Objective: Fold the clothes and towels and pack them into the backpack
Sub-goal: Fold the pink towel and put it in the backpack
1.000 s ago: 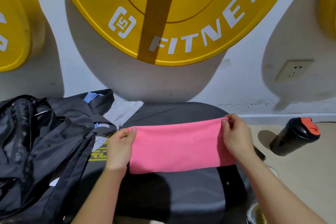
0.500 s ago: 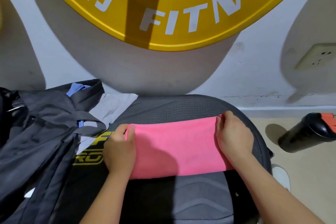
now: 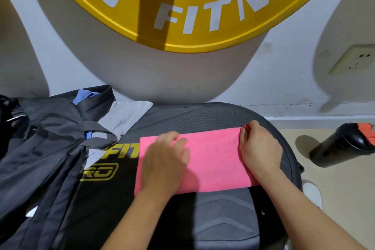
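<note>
A folded pink towel lies flat on the dark grey pad. My left hand rests flat on the towel's left part, fingers straight and spread. My right hand lies on the towel's right end, its fingertips pinching the far right corner. A black backpack sits open at the left, with blue cloth showing inside. A light grey cloth lies between the backpack and the towel.
A black shaker bottle with an orange lid lies on the beige floor at the right. A big yellow weight plate hangs on the white wall behind. A wall socket is at the far right.
My left hand let go of the towel's left edge and slid right onto the towel, now lying flat on it. My right hand stayed at the right corner. The view moved closer.
</note>
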The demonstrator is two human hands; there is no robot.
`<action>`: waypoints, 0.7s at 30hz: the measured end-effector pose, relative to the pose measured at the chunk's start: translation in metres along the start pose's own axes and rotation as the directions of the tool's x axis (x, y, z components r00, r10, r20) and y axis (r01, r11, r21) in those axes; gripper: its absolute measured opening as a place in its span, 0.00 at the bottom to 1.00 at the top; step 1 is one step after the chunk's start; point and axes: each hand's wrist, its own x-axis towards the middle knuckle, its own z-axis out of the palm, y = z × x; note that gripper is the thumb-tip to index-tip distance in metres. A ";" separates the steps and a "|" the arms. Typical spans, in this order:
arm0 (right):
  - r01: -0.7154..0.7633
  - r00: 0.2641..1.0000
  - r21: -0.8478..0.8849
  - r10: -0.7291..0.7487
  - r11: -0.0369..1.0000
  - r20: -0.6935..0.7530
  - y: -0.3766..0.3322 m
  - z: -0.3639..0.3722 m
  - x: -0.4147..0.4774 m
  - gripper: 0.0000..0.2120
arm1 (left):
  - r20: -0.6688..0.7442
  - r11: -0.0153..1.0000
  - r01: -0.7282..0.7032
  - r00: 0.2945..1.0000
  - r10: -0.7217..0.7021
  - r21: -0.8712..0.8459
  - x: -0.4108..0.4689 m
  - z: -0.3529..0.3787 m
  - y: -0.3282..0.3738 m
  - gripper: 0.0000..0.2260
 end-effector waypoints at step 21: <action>0.220 0.916 -0.112 -0.166 0.969 0.365 0.025 -0.004 -0.032 0.33 | 0.276 0.984 0.063 0.955 -0.108 0.167 -0.023 0.012 -0.032 0.27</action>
